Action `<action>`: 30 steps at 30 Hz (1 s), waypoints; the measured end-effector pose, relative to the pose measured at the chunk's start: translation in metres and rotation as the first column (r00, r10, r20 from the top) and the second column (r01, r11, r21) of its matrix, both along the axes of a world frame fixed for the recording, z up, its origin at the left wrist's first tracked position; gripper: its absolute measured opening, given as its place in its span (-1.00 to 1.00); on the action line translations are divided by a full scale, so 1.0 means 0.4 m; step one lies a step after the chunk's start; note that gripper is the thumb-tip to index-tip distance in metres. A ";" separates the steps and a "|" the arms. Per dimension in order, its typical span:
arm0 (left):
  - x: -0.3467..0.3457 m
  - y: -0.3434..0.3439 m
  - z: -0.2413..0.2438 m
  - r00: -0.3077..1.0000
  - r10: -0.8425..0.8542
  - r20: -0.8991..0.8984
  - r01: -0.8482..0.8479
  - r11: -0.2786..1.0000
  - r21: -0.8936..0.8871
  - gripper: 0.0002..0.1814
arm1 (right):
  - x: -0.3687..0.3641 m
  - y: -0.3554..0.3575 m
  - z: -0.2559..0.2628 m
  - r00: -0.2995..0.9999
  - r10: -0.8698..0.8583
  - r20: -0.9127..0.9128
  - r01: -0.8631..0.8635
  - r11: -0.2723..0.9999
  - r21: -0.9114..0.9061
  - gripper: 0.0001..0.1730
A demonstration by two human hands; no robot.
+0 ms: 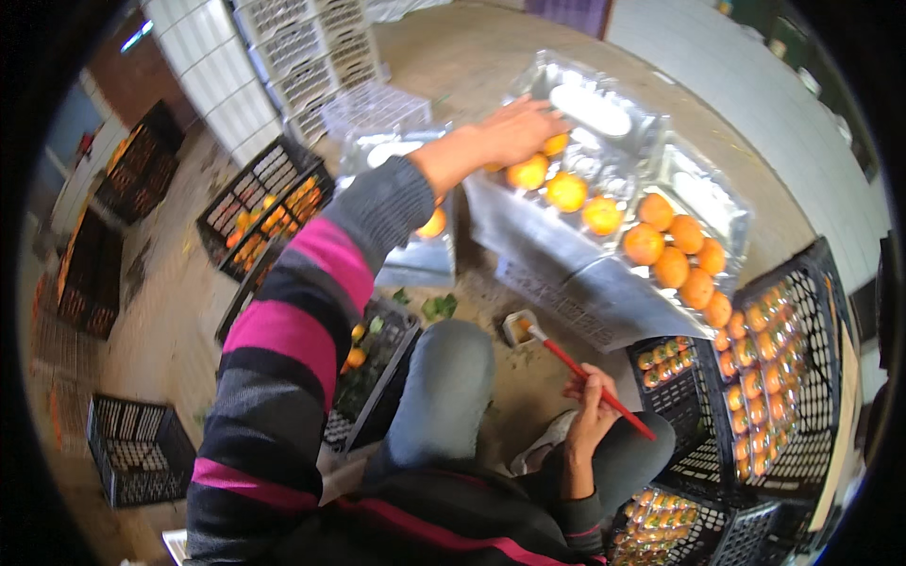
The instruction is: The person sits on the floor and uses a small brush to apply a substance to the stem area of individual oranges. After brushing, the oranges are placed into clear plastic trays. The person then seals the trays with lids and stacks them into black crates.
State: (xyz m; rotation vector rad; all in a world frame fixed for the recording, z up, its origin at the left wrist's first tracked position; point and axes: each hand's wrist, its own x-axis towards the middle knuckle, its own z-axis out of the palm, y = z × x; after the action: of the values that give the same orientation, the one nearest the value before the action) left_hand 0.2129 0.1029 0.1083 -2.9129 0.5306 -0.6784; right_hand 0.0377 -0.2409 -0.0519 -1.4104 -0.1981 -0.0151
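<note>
My left hand (522, 129) reaches over an open clear plastic clamshell tray (591, 117) and touches the row of orange fruits (566, 191) at its left end; whether it grips one is hidden. Beside it, a second open clamshell (701, 177) holds several orange fruits (670, 267). Both trays rest on a silvery surface (545, 240). Low on the right, my right hand (593, 407) holds a red-handled brush (601, 390). Its pale tip points down to a small container (520, 327) of brownish contents on the floor. Another clear tray (396, 152) lies partly behind my left forearm.
At right, black plastic crates (814, 354) hold packed orange fruits. Left of my knees stands a black crate (396, 354) with leaves and fruit; more fruit crates (262, 177) lie beyond it. White crates (311, 64) are stacked at the back. Another black crate (138, 453) is at lower left.
</note>
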 end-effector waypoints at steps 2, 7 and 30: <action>-0.027 0.029 0.018 0.997 -0.061 -0.054 0.054 0.992 -0.117 -0.41 | 0.000 -0.008 0.003 1.000 -0.007 -0.004 0.006 0.999 -0.032 -0.68; -0.260 0.138 -0.010 0.962 0.102 0.253 0.093 0.751 -0.654 -0.60 | -0.006 -0.040 -0.014 0.994 -0.103 -0.031 0.100 0.991 -0.085 -0.65; -0.980 0.281 -1.082 -0.087 0.427 -0.900 -0.994 -0.092 0.053 -0.46 | -0.018 0.008 -0.046 0.995 -0.054 -0.084 0.021 0.933 -0.359 -0.62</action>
State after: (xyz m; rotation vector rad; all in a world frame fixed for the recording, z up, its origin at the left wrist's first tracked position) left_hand -0.1790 0.2151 -0.3244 -2.8421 -2.1786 0.7633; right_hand 0.0306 -0.2377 -0.0702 -1.7755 -0.0985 0.0580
